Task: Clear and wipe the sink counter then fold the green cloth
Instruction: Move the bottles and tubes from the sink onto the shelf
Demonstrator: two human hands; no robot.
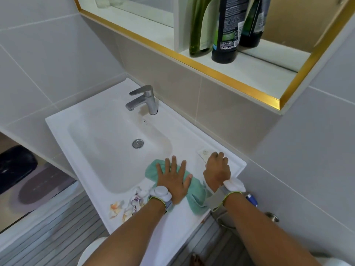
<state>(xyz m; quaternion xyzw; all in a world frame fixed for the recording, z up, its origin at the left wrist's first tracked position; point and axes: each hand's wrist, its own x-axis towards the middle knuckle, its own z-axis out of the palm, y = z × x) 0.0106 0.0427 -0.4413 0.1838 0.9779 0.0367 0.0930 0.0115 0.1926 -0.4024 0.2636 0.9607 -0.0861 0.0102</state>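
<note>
The green cloth (196, 196) lies bunched on the white sink counter (184, 223), right of the basin. My left hand (174, 179) lies flat on the cloth with fingers spread, pressing it down. My right hand (217, 167) is curled over a small white sachet (203, 153) at the counter's right end, fingers closed on its near end. Several crumpled wrappers (126, 206) lie on the counter's front edge, left of my left wrist.
A chrome faucet (146, 100) stands behind the basin (119, 146). A dark Garnier bottle (226, 29) and a green bottle (197, 25) stand on the gold-framed mirror shelf (249, 68). A metal bin (224, 217) stands below the counter's right end.
</note>
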